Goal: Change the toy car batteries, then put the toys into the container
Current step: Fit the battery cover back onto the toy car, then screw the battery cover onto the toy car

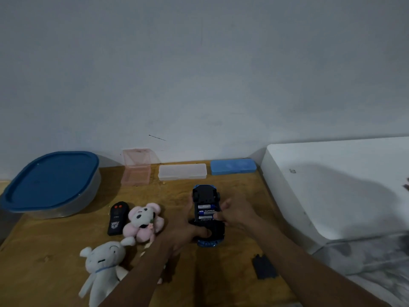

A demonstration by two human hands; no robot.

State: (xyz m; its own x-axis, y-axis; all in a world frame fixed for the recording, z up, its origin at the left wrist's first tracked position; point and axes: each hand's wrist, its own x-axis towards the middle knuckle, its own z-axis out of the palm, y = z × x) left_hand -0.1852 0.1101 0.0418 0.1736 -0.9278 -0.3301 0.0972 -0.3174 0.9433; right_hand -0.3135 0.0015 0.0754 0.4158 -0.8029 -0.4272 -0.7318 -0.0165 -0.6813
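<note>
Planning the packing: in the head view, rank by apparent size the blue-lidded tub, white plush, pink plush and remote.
1. blue-lidded tub
2. white plush, though it lies nearer the camera
3. pink plush
4. remote

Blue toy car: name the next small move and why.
Probably lift out the blue-labelled battery nearest the right hand: the upturned blue plastic toy car, gripped by the left hand, has its bay open and full, and the black cover lies aside.

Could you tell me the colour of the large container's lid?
The plastic lid is dark blue; head view.
</note>
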